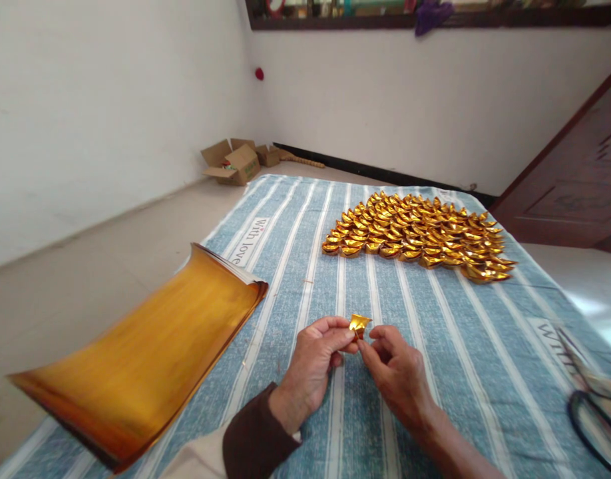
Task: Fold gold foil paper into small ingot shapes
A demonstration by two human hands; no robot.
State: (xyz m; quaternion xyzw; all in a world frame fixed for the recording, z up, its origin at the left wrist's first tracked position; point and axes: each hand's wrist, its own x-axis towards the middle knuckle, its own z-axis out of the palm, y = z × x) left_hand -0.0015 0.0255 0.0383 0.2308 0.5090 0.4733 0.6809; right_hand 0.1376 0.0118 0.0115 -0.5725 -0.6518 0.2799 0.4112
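Observation:
A small folded piece of gold paper (359, 324) is pinched between the fingertips of both hands, just above a blue and white striped cloth (435, 332). My left hand (313, 367) grips its left side with thumb and forefinger. My right hand (393, 369) grips its lower right side. A stack of flat gold paper sheets (146, 359) lies to the left, its far corner curling up. Further back on the cloth, several folded gold ingot shapes (420, 234) lie packed in rows.
Black-handled scissors (592, 399) lie at the right edge of the cloth. Open cardboard boxes (235, 161) stand on the floor by the far left wall. A dark wooden door (580, 179) is at the right.

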